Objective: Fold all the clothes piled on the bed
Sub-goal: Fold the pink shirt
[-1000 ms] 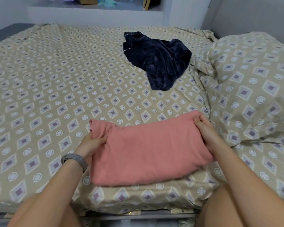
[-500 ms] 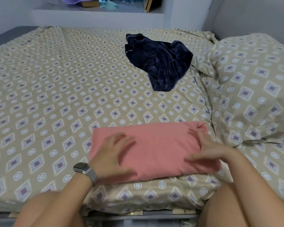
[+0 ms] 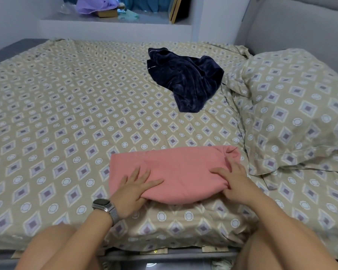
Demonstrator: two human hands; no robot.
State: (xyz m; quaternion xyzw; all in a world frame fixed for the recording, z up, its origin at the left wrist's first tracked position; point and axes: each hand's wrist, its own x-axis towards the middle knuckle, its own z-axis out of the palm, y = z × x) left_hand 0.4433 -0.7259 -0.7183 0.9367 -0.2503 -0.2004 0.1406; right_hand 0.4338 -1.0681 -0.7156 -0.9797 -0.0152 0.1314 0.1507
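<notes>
A folded pink garment (image 3: 181, 168) lies near the front edge of the bed (image 3: 66, 114). My left hand (image 3: 134, 190), with a watch on the wrist, rests flat on its near left part with fingers spread. At the garment's near right corner my right hand (image 3: 232, 180) presses down with straight fingers. A crumpled dark navy garment (image 3: 189, 78) lies unfolded farther back, right of the bed's middle.
A large pillow (image 3: 300, 114) in the same patterned cover fills the right side. Behind the bed a white ledge (image 3: 115, 22) holds a purple cloth and a box. My bare knees show at the bottom edge.
The pink garment was folded over toward the far side. Both hands let go of its ends and moved onto its top, then slid toward its near edge.
</notes>
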